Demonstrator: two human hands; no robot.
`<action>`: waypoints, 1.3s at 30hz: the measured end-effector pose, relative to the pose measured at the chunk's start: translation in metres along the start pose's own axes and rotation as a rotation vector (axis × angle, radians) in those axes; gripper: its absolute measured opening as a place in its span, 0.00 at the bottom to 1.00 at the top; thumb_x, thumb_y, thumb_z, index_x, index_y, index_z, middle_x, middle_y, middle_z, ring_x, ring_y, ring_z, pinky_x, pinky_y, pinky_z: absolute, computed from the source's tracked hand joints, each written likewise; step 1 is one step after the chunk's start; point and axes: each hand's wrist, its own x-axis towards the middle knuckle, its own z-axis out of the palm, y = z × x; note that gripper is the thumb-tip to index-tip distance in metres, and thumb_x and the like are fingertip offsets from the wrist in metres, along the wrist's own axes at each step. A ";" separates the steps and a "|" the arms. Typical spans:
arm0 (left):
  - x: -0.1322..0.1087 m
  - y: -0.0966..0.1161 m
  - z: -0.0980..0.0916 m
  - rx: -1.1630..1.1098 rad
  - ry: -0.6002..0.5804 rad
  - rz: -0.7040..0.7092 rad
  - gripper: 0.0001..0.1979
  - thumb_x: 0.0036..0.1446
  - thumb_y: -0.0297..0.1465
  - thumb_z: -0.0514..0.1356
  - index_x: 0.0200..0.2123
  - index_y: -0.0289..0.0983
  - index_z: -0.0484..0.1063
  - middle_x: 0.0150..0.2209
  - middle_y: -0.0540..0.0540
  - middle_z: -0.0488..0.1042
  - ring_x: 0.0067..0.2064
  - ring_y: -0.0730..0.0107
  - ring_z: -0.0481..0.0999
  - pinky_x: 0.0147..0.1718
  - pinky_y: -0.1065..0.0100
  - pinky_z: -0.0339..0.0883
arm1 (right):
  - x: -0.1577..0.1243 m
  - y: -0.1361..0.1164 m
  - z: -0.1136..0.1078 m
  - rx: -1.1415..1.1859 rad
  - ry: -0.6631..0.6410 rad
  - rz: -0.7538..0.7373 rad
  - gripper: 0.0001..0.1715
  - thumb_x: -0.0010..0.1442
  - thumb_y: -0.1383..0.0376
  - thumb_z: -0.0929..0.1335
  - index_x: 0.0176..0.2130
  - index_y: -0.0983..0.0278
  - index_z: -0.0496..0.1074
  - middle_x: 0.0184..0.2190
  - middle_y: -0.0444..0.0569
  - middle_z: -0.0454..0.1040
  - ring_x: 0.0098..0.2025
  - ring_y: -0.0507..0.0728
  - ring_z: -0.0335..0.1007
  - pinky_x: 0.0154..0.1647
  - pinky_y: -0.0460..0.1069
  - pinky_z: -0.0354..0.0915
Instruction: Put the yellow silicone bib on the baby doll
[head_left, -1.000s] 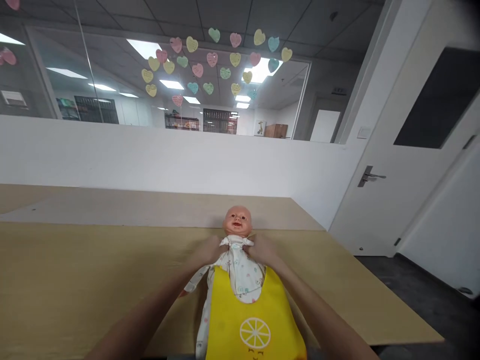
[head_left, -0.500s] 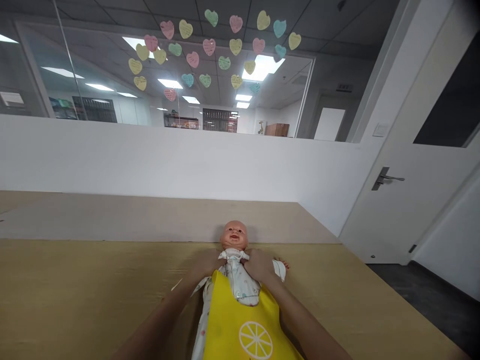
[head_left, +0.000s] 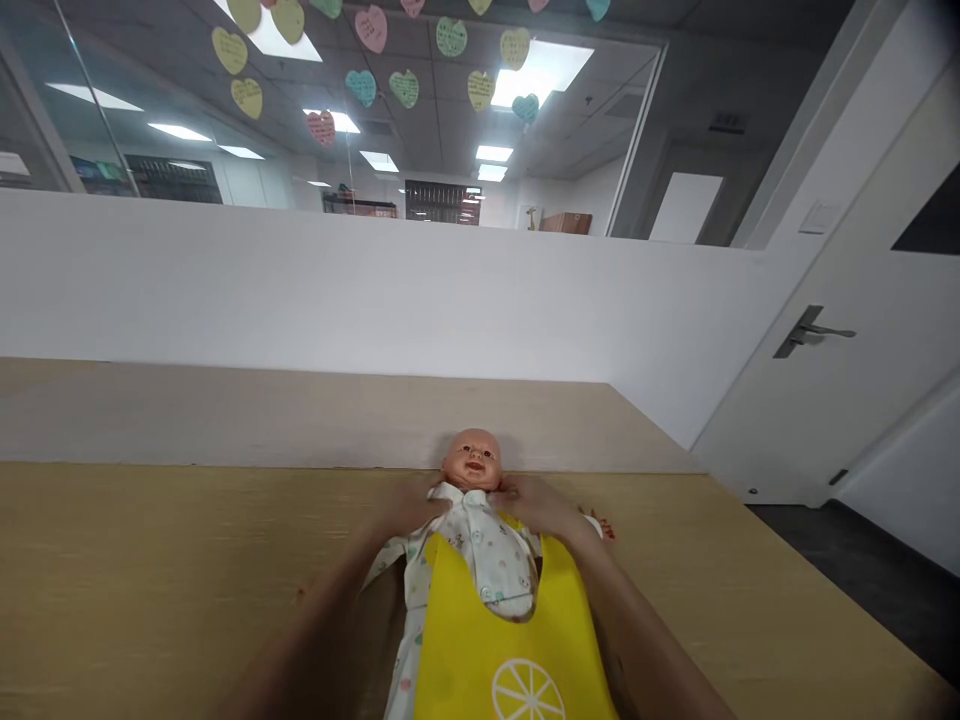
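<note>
Head view: your worktop [head_left: 187, 560] is light tan, wood-look, with a paler strip [head_left: 315, 420] along its back edge against the white wall [head_left: 337, 300]. The doll [head_left: 471, 462] lies face up near the middle, head across the seam, wearing a white printed outfit [head_left: 487, 548]. Yellow bib [head_left: 480, 650] with a white citrus-slice print sits over its lower torso, curved neck opening below the chest. Your left hand [head_left: 411, 505] and right hand [head_left: 534, 503] are at either side of the collar, fingers part-curled on the cloth; can't tell if either actually grips it. Above the wall: glass with heart-shaped notes [head_left: 451, 37], lit ceiling panels [head_left: 544, 75] beyond. To your right: white door [head_left: 885, 400], metal handle [head_left: 814, 332], dark floor [head_left: 862, 550].
</note>
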 end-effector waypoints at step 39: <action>0.019 -0.039 0.005 -0.025 0.281 -0.167 0.18 0.56 0.40 0.57 0.47 0.39 0.70 0.28 0.50 0.73 0.33 0.66 0.74 0.30 0.69 0.60 | 0.026 0.025 -0.021 0.081 0.355 0.084 0.16 0.59 0.57 0.63 0.37 0.64 0.74 0.39 0.51 0.76 0.39 0.56 0.71 0.38 0.48 0.61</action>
